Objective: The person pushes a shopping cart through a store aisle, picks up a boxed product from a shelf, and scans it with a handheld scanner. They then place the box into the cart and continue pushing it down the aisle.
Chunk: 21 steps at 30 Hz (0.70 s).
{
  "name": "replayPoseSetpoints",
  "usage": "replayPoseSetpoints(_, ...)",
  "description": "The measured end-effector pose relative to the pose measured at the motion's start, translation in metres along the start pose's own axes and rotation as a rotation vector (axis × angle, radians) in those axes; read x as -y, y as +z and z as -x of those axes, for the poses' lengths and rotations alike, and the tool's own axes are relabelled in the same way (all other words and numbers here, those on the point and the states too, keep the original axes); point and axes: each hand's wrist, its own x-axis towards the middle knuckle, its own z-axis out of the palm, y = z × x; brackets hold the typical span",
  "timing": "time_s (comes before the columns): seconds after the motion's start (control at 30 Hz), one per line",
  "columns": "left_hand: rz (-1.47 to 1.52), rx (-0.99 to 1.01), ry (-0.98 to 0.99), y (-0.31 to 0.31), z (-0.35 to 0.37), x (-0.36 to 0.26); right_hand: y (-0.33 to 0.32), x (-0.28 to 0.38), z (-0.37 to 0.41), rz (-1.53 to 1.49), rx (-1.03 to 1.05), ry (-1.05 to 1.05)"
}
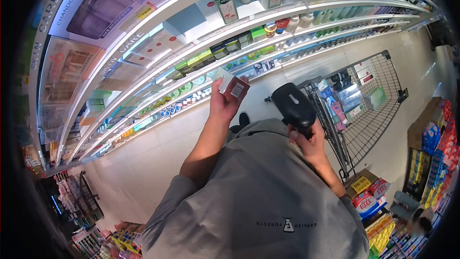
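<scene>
My left hand (224, 103) is wrapped round a small box (229, 82), pale on one side and dark red with a white barcode label on the end. Its barcode end faces up toward me, in front of the lower shelves. The handle of a black handheld scanner (293, 105) sits in my right hand (311, 143), fingers closed round it. The scanner's broad head points away from me, just left of a wire shopping cart (378, 115). Between the box and the scanner there is a gap.
Shelves (191, 48) of boxed and bottled skin care curve across the left and top. Several packages (350, 98) lie in the cart. Stacked goods (369, 199) stand at lower right, where a blurred person (419, 223) is partly visible. Racks (72, 196) stand at lower left.
</scene>
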Motion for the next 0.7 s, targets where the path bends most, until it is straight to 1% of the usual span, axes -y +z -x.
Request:
replayPoseSetpoints(0.07,-0.045,0.0,-0.026,-0.004,-0.005,-0.002,0.0,-0.006,-0.006,0.278,0.094,-0.205)
replayPoseSetpoints(0.1,-0.068,-0.002,-0.037,-0.006,-0.007,-0.003,0.0,0.0,-0.005,0.314,0.169,-0.117)
replayPoseSetpoints(0.2,-0.112,0.007,-0.068,-0.01,-0.009,0.0,0.004,0.014,-0.003,0.47,0.259,-0.01)
replayPoseSetpoints(0.23,-0.121,-0.005,-0.058,-0.01,-0.009,0.001,0.005,0.014,-0.003,0.426,0.257,0.012)
replayPoseSetpoints(0.33,-0.139,-0.019,-0.04,-0.01,-0.006,0.005,0.011,0.012,-0.003,0.4,0.199,-0.083)
replayPoseSetpoints(0.43,-0.148,-0.006,-0.044,-0.016,-0.009,0.005,0.015,0.009,-0.003,0.296,0.239,-0.037)
replayPoseSetpoints(0.53,-0.138,-0.04,-0.06,-0.013,-0.005,0.007,0.025,0.021,-0.001,0.436,0.244,-0.033)
replayPoseSetpoints(0.6,-0.097,-0.075,-0.095,-0.011,-0.001,0.006,0.025,0.022,0.0,0.528,0.282,0.03)
replayPoseSetpoints(0.63,-0.11,-0.077,-0.083,-0.011,-0.001,0.007,0.025,0.023,-0.001,0.574,0.3,0.062)
replayPoseSetpoints(0.7,-0.138,-0.079,-0.06,-0.01,0.0,0.008,0.026,0.024,0.0,0.578,0.287,0.055)
